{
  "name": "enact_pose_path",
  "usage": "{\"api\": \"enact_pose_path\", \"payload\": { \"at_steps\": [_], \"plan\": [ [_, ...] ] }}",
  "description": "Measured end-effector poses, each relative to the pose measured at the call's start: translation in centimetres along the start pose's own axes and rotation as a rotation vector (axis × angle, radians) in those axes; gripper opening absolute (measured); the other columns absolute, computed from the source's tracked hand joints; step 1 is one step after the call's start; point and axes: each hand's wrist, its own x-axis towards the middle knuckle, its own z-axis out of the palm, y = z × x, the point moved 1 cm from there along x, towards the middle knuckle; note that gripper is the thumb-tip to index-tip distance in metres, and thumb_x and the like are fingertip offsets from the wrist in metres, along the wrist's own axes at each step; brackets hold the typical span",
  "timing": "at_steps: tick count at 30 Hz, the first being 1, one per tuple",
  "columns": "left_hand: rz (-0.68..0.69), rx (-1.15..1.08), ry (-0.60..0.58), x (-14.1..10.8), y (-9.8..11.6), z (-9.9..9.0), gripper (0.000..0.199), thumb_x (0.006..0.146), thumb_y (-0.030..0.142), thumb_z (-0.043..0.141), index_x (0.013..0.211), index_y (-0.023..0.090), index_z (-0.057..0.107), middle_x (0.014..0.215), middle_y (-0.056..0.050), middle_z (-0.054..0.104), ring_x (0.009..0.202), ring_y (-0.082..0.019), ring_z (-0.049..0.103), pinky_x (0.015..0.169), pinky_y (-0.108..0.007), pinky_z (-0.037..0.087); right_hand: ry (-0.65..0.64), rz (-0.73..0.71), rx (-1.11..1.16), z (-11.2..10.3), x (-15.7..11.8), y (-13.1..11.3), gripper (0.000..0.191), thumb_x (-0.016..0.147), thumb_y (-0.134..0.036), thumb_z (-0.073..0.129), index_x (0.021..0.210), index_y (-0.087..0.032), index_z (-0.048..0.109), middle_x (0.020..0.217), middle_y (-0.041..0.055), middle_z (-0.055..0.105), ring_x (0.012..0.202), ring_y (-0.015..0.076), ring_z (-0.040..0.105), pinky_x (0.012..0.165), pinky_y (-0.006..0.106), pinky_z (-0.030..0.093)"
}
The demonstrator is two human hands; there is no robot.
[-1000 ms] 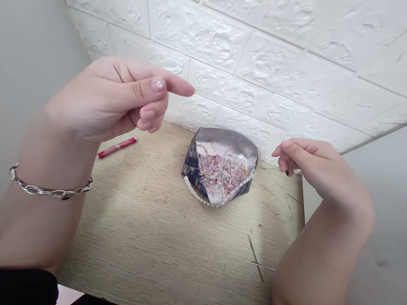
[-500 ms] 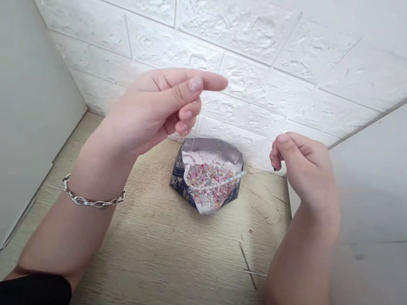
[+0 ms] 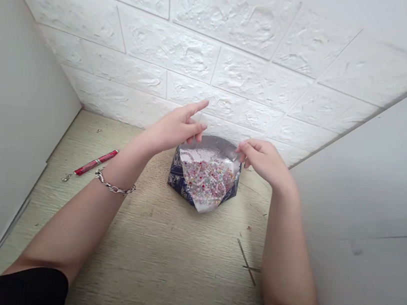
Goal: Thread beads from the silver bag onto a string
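Beads in pouch, hands above (partly overlapping)

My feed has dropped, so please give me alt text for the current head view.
Two bare hands, left and right, are raised at an open foil-lined pouch of small mixed beads; a red pen-like object lies left on the wooden table.

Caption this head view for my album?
Two hands over a pouch of colourful beads near a white wall.
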Motion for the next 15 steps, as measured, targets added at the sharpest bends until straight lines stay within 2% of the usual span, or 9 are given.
{"api": "enact_pose_path", "payload": {
  "at_steps": [2,4,6,12,15],
  "plan": [
    [0.004,0.082,0.042,0.5,-1.2,0.4,0.069,0.080,0.028,0.042,0.139,0.019,0.008,0.071,-0.002,0.064,0.056,-0.011,0.051,0.057,-0.025,0.041,-0.042,0.041,0.045,0.9,0.7,0.6,0.027,0.080,-0.031,0.041,0.076,-0.013,0.061,0.064,0.0009,0.057,0.051,0.0073,0.048,0.050,0.018,0.037],
    [0.013,0.142,0.070,0.8,-2.2,0.8,0.071,0.078,0.026,0.043,0.139,0.020,0.005,0.071,-0.001,0.065,0.058,-0.012,0.052,0.061,-0.025,0.041,-0.074,0.064,0.093,1.7,1.1,0.8,0.025,0.079,-0.028,0.042,0.078,-0.012,0.061,0.066,0.0020,0.058,0.050,0.0065,0.049,0.050,0.018,0.038],
    [0.019,0.124,0.048,1.0,-2.8,1.3,0.074,0.078,0.025,0.043,0.139,0.019,0.003,0.070,-0.001,0.066,0.058,-0.011,0.053,0.060,-0.025,0.041,-0.097,0.067,0.169,2.4,1.2,0.5,0.022,0.079,-0.026,0.043,0.077,-0.012,0.060,0.067,0.0024,0.058,0.049,0.0061,0.048,0.049,0.018,0.038],
    [0.128,-0.057,-0.033,0.9,-1.9,2.2,0.074,0.080,0.025,0.043,0.138,0.017,-0.002,0.075,-0.004,0.066,0.062,-0.012,0.054,0.060,-0.024,0.041,-0.198,-0.108,0.498,3.6,0.8,-1.2,0.023,0.080,-0.033,0.045,0.076,-0.014,0.058,0.071,0.0021,0.058,0.058,0.0077,0.053,0.059,0.020,0.044],
    [0.118,-0.031,-0.024,0.9,-1.9,2.4,0.073,0.080,0.024,0.042,0.139,0.018,-0.001,0.074,-0.003,0.065,0.063,-0.012,0.053,0.060,-0.024,0.040,-0.221,-0.132,0.424,4.0,0.9,-1.0,0.024,0.080,-0.034,0.044,0.076,-0.015,0.058,0.072,0.0017,0.059,0.059,0.0077,0.053,0.058,0.020,0.043]
  ]
}}
